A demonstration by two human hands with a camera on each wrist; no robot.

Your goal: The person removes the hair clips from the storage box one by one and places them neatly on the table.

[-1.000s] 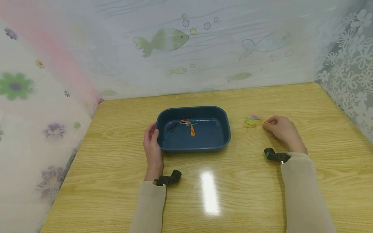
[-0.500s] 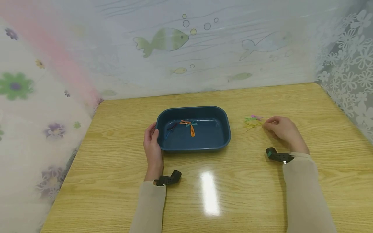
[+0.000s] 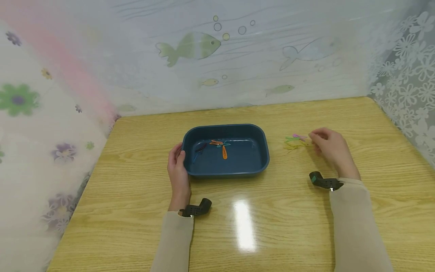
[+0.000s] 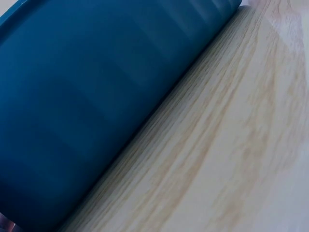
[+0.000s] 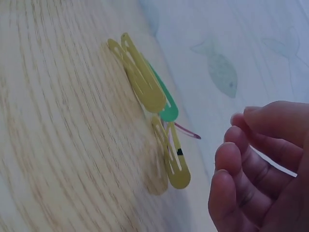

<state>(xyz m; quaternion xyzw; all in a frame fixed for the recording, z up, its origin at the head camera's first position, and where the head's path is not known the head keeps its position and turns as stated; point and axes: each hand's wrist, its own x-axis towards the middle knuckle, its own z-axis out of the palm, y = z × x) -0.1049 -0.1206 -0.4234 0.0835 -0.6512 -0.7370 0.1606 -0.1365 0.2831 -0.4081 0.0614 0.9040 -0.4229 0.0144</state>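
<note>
A dark blue rectangular basin [image 3: 225, 175] stands on the table, holding several snap hair clips, among them an orange hair clip [image 3: 224, 152]. My left hand [image 3: 177, 172] grips the basin's left end, thumb at the rim and fingers along the outer wall. On the table to the right lies a small group of snap hair clips: yellow hair clips [image 5: 142, 82], a green hair clip [image 5: 169, 110] and a pink hair clip [image 3: 299, 136]. Just right of them hovers my right hand [image 3: 331, 148], fingers loosely bent, nothing visible between them and apart from the clips.
The wood-grain table [image 3: 272, 226] runs up to a wall covering [image 3: 251, 56] printed with fish. A flowered sheet [image 3: 51, 124] hangs at the left and a lace-patterned one [image 3: 408, 75] at the right. Light glares off the tabletop in front.
My right hand touched the yellow hair clips a second ago; it has drawn back to the right and lifted off them. The left hand and the basin stay where they were.
</note>
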